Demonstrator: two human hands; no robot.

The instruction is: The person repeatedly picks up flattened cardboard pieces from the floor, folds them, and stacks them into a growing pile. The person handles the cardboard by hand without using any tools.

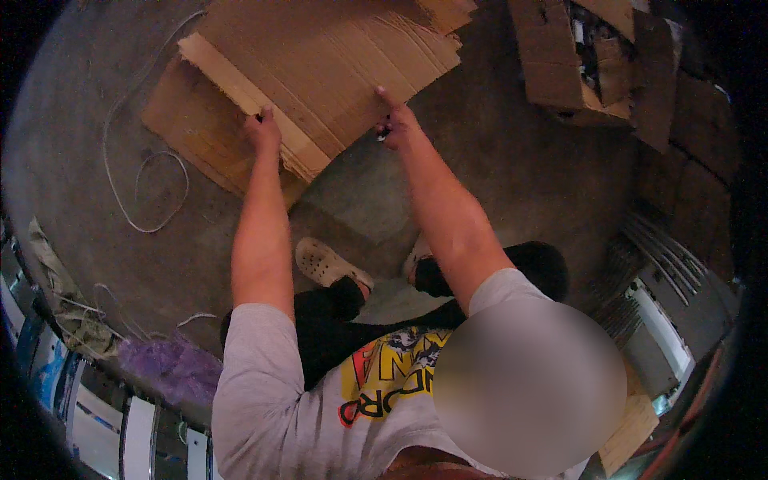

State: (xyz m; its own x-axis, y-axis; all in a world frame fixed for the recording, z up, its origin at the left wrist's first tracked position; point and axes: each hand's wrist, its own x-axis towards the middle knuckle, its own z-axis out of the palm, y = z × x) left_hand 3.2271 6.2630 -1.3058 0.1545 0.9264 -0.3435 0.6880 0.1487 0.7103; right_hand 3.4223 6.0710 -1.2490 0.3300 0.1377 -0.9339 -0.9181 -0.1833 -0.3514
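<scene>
A large brown cardboard sheet (320,72), creased and torn along its edges, spreads out ahead of me. My left hand (264,134) is closed on its folded strip (240,88) at the near left side. Under that fold, another brown cardboard piece (188,120) shows on the floor. At the sheet's near right edge is my right hand (400,126), its index finger stretched along the cardboard. The other fingers curl around something small and dark, too unclear to name.
An open cardboard box (552,64) with things inside stands at the far right. A thin white cord (132,216) loops over the concrete floor on the left. Purple plastic wrap (172,364) lies near left, beside white panels (136,436). Metal rods (660,252) are at right.
</scene>
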